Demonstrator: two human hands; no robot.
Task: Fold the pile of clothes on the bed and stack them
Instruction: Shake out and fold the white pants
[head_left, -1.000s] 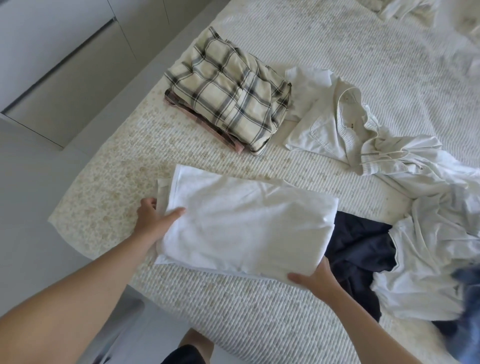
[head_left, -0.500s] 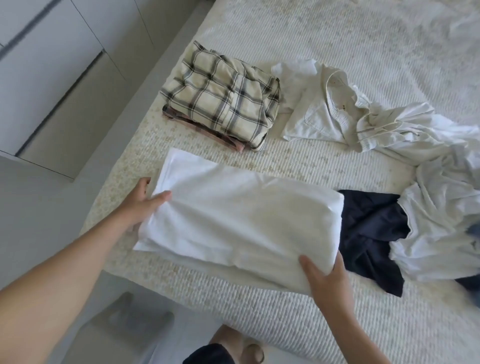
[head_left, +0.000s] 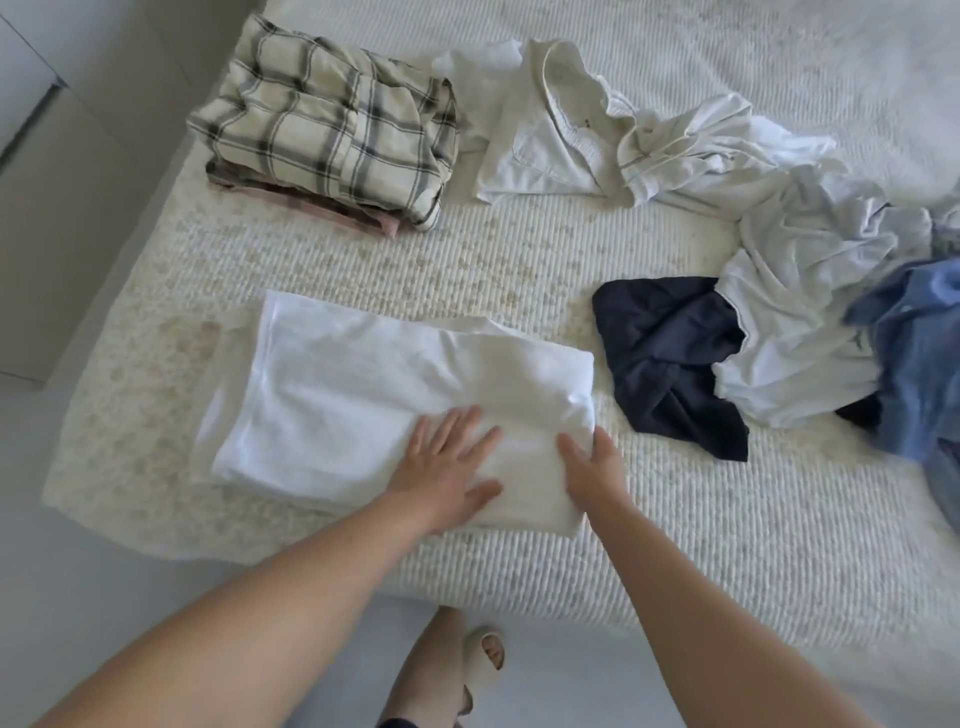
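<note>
The left hand (head_left: 449, 462) lies flat with fingers spread on the folded white garment (head_left: 363, 395); the right hand (head_left: 592, 462) pinches that garment's right near edge in its grip. The garment rests on the bed (head_left: 675, 519) near its near-left corner. Far left sits the folded plaid stack (head_left: 332, 124). To the right lie a navy garment (head_left: 670, 358) and loose white clothes (head_left: 800, 332).

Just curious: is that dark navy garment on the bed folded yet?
No. The navy garment lies crumpled and spread on the bed, partly under a white garment.
</note>
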